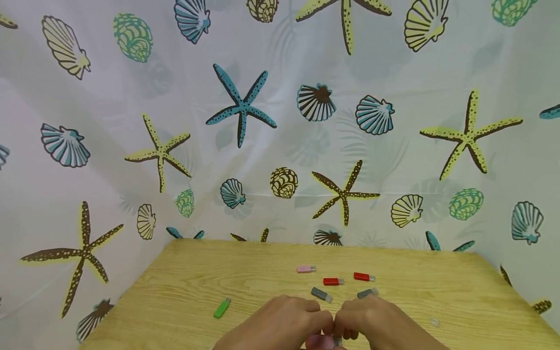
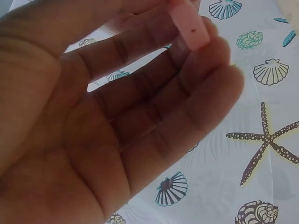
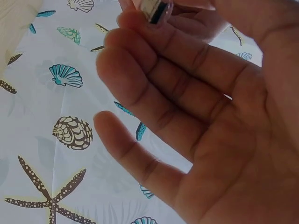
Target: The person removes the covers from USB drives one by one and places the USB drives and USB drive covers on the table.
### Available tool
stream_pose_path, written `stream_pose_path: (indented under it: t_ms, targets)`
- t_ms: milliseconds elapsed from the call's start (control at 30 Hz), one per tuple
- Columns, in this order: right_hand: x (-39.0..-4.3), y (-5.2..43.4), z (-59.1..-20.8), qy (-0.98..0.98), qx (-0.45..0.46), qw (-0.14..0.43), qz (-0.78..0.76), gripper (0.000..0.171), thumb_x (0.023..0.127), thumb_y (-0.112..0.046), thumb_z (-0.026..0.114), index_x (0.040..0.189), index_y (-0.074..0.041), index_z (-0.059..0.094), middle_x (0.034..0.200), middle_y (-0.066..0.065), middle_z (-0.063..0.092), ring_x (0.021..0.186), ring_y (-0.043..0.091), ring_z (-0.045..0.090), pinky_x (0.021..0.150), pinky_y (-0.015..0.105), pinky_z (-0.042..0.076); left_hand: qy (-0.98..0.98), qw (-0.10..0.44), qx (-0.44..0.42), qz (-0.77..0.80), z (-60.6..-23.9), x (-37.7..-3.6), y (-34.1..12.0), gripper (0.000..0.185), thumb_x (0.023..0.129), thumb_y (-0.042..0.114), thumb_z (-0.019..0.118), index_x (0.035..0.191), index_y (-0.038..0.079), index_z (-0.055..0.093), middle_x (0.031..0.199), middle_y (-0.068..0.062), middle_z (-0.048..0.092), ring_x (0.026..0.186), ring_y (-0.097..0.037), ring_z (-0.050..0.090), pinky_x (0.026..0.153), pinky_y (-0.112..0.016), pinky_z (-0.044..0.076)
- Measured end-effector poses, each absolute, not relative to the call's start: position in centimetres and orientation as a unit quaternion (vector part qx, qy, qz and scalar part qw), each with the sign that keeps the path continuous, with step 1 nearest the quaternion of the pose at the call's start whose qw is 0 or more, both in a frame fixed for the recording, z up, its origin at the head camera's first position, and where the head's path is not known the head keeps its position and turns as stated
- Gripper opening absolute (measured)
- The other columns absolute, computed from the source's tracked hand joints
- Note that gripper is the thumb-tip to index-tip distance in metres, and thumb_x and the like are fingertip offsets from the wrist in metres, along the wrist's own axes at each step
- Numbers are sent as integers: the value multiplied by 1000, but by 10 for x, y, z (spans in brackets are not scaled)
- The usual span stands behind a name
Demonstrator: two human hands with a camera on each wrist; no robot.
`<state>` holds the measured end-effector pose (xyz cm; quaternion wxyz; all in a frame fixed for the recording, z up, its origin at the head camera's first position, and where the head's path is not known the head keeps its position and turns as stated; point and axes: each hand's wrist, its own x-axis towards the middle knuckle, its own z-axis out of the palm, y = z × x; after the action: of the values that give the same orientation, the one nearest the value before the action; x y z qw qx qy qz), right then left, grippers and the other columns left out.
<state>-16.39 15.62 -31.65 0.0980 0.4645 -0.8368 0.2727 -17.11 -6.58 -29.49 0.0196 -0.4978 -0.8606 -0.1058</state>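
From the head view, the left hand (image 1: 280, 324) and right hand (image 1: 379, 324) meet at the bottom edge of the frame above the near side of the wooden bench (image 1: 183, 291), their fingertips pinching a small pink drive (image 1: 321, 341) between them (most of it is cut off by the frame edge). Beyond the hands lie a grey drive (image 1: 321, 294), a second grey drive (image 1: 367, 293) partly hidden by the right hand, two red drives (image 1: 333, 281), another pink drive (image 1: 305, 269) and, well apart to the left, a green drive (image 1: 221, 308).

From the left wrist view, the palm fills the frame; the fingers (image 2: 187, 107) lie nearly straight, and the pink body (image 2: 190, 25) rests against their tips, its upper end cut off.

From the right wrist view, the fingers (image 3: 154, 79) curl lightly, and a clear-capped metal plug end (image 3: 155, 10) sits at their tips; the thumb's hold is hidden.
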Motion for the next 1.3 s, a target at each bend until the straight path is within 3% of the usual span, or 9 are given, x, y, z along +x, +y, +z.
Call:
stream_pose_path:
  t_ms: [267,533,767,967,1300]
  targets:
    - [-165,157,-317,-842,459,81,272,11,89,-40,68,87,-31,63,81,-27,55,72,-6,49,61,19,42,-854,22,-507,-115,-296,-172,-66,16,92,36,65,101,23,66,72,19,43,65,7,41,61,-7,35]
    - [-165,155,-321,-830,477,110,268,9,88,-36,69,87,-29,64,81,-24,55,71,-7,49,60,16,41,-857,16,-505,-98,-297,-173,-67,16,90,34,68,100,21,66,76,19,50,67,8,44,64,-6,36]
    - [-163,154,-321,-857,434,75,269,4,95,-31,62,95,-27,65,89,-22,55,75,-5,50,61,19,46,-871,-6,-475,-123,-295,-175,-69,21,89,37,69,101,20,66,78,18,53,66,5,47,65,-9,40]
    - [-164,152,-321,-855,440,95,258,12,93,-20,65,102,-27,66,92,-22,55,76,-6,50,62,18,47,-874,-2,-470,-123,-295,-175,-68,12,92,28,66,101,19,67,76,18,51,64,5,46,64,-9,40]
    - [-163,147,-321,-847,440,156,253,19,84,-12,70,89,-29,64,85,-23,54,72,-8,48,59,15,43,-873,10,-472,-126,-296,-175,-68,7,93,26,66,96,19,66,73,17,47,62,5,44,61,-9,38]
